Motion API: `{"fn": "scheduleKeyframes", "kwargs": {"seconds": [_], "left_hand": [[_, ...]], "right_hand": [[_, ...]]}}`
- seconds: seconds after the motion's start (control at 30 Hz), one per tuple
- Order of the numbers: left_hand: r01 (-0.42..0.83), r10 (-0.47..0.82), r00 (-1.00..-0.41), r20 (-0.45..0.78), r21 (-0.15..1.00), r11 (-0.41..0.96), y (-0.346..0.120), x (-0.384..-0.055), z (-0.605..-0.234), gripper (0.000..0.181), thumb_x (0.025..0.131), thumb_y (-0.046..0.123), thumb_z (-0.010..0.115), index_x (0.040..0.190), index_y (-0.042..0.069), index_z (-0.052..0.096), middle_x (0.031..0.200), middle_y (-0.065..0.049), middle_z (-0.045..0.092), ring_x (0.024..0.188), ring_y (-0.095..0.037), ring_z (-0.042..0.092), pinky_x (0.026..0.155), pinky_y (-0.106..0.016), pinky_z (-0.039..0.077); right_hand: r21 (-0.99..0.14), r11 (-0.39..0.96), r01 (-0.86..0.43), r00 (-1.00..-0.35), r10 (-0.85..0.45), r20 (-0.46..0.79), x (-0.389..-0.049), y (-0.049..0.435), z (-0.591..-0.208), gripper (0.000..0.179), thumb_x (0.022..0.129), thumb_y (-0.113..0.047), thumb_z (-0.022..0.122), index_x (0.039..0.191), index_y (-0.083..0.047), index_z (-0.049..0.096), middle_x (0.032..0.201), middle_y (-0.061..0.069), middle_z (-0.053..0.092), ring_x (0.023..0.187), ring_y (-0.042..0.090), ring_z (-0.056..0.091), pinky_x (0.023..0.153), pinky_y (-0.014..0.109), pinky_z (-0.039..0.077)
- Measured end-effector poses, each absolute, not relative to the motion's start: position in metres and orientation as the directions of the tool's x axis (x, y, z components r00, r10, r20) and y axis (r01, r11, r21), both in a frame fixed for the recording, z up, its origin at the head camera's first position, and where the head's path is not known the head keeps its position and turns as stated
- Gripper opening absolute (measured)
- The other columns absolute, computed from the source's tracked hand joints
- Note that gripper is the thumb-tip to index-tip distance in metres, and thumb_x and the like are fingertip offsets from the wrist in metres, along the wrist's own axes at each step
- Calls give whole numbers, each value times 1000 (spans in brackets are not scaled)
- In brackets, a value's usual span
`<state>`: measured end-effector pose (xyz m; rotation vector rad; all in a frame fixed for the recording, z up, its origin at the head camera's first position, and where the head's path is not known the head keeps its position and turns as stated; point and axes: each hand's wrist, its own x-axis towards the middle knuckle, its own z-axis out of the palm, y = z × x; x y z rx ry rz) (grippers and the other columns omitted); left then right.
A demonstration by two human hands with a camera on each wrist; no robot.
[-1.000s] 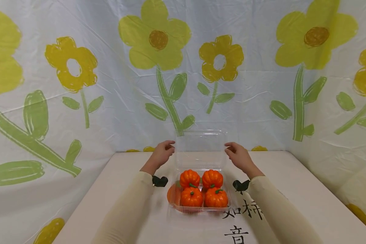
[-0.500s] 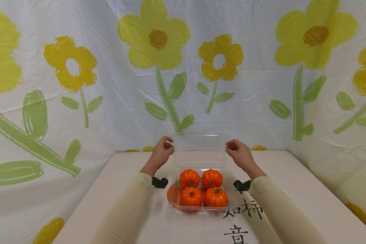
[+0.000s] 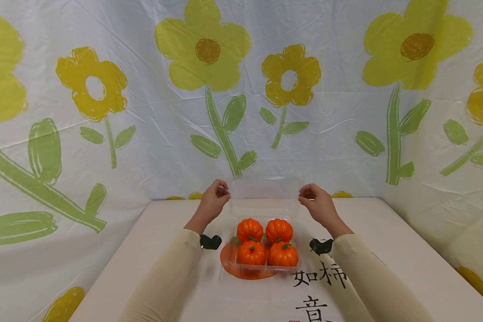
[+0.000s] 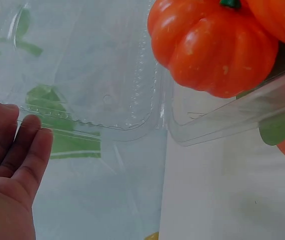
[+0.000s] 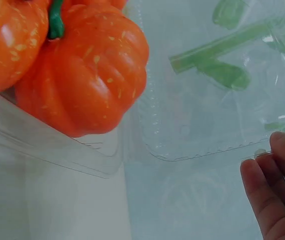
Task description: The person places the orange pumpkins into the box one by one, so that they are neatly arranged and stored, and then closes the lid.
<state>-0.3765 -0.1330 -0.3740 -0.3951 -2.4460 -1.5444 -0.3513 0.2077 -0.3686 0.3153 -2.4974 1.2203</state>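
Note:
A clear plastic clamshell container [image 3: 261, 268] stands with its lid [image 3: 265, 206] raised at the back. Inside its base sit several orange toy pumpkins with green stems, including a front left pumpkin [image 3: 251, 254] and a back right pumpkin [image 3: 279, 230]. My left hand [image 3: 212, 200] pinches the lid's left edge between thumb and fingers, as the left wrist view shows up close. At the opposite edge, my right hand [image 3: 319, 205] pinches the lid in the same way. Both hands are level with each other, beyond the pumpkins.
Under the container lies a pale table sheet [image 3: 177, 268] with an orange printed shape [image 3: 245, 272] and black printed characters [image 3: 319, 275]. A flower-patterned curtain [image 3: 145, 89] hangs behind and at both sides. Dark straps [image 3: 210, 242] are on the wrists.
Both hands have closed on the lid's edges. The container and pumpkins have shifted slightly away from me, showing more of the orange print in front. The lid leans lower.

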Motion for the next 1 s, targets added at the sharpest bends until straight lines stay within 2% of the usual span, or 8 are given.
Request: {"fn": "scheduleKeyframes", "kwargs": {"seconds": [0.3,0.57,0.77,1.0], "left_hand": [[371,85,-925,370,831,415,-137,-376,-378,9,92,13,62,96,16,55,96,-6,61,94,-23,59,84,-37,54],[421,94,-903,419,820,388,-140,-374,-381,6,90,11,64,94,10,60,91,-6,62,89,-20,60,84,-35,53],[396,100,-915,390,827,398,-143,-368,-385,7,90,10,64,96,7,61,92,-7,63,90,-19,60,87,-36,54],[364,118,-929,350,815,451,-148,-363,-394,8,92,12,62,99,10,60,95,-4,62,96,-20,61,91,-38,54]], "right_hand": [[-701,614,-363,-900,-35,435,-351,204,-371,15,92,-11,64,105,-7,58,105,14,66,102,29,64,89,46,55],[-704,612,-361,-892,-7,451,-354,200,-376,13,93,-11,63,103,-6,57,102,13,65,99,28,63,93,46,54],[-714,601,-359,-897,-11,442,-354,197,-383,13,92,-10,64,102,-5,58,102,14,65,101,29,63,95,46,53],[-728,594,-343,-915,-36,402,-348,197,-392,14,92,-10,63,104,-7,56,105,12,65,105,29,63,95,46,52]]}}
